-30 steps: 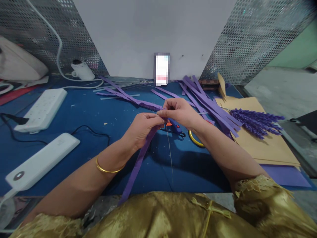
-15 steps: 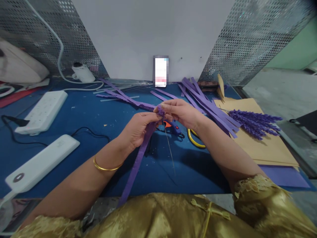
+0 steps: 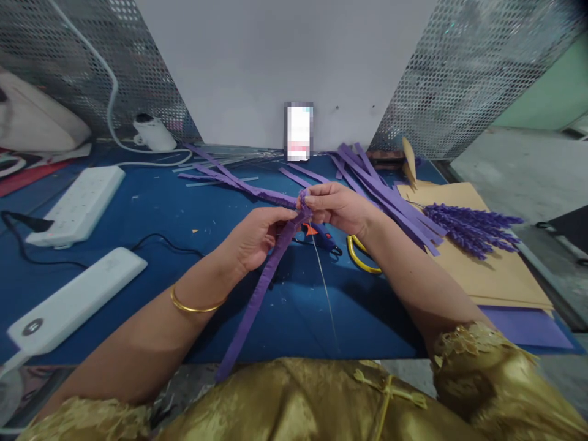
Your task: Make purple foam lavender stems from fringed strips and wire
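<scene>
My left hand (image 3: 257, 236) is closed, pinching a long purple paper strip (image 3: 260, 294) whose tail hangs down toward the table's front edge. Between the fingertips of my right hand (image 3: 342, 207) is a small purple paper flower spike (image 3: 304, 201), where the strip wraps round a thin wire (image 3: 325, 278). That wire points down and slightly right below my hands. Just under them on the table lies a blue glue gun (image 3: 327, 237) with an orange part, partly hidden. Scissors with yellow handles (image 3: 362, 257) rest beneath my right wrist.
Purple strips (image 3: 386, 196) and thin clear sticks lie at the back. Finished purple flower stems (image 3: 475, 229) rest on brown paper (image 3: 496, 278) at right. A phone (image 3: 298, 131) leans on the back panel. At left are a power strip (image 3: 78, 205) and a white corded device (image 3: 78, 300).
The flower spike has tilted more upright and shifted slightly right in my fingers. The wire's lower end has swung to the right, and the strip now crosses in front of the spike's base.
</scene>
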Motion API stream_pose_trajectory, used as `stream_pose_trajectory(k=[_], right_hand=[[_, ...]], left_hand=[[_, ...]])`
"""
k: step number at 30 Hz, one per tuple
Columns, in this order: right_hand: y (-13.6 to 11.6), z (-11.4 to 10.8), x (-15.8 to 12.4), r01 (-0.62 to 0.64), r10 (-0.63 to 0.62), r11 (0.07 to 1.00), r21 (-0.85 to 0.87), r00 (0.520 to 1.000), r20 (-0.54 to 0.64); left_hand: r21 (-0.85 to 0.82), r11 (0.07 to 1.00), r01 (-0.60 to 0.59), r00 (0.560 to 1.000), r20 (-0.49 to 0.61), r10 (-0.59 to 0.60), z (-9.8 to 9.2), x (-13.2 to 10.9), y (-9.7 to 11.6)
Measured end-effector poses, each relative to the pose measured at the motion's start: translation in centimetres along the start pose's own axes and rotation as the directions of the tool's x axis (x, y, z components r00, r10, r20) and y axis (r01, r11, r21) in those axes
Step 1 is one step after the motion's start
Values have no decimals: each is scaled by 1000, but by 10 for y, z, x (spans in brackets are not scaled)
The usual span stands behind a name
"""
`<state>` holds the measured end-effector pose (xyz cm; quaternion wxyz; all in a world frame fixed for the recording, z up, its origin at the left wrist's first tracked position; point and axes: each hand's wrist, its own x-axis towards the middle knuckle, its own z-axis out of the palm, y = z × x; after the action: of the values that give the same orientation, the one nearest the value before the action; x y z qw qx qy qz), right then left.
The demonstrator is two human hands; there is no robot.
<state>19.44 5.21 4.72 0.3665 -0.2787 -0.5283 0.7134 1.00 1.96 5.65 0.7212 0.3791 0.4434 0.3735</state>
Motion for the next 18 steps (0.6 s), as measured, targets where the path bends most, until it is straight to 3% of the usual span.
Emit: stream_pose_trajectory(k=[12, 18], right_hand=[[-6, 7, -4, 81, -112, 936, -343, 991, -74], [-4, 20, -5, 97, -177, 912, -398, 970, -169]], left_hand=[[156, 981, -117, 993, -18, 121, 1, 0, -6], [154, 979, -134, 989, -47, 143, 2, 0, -7]])
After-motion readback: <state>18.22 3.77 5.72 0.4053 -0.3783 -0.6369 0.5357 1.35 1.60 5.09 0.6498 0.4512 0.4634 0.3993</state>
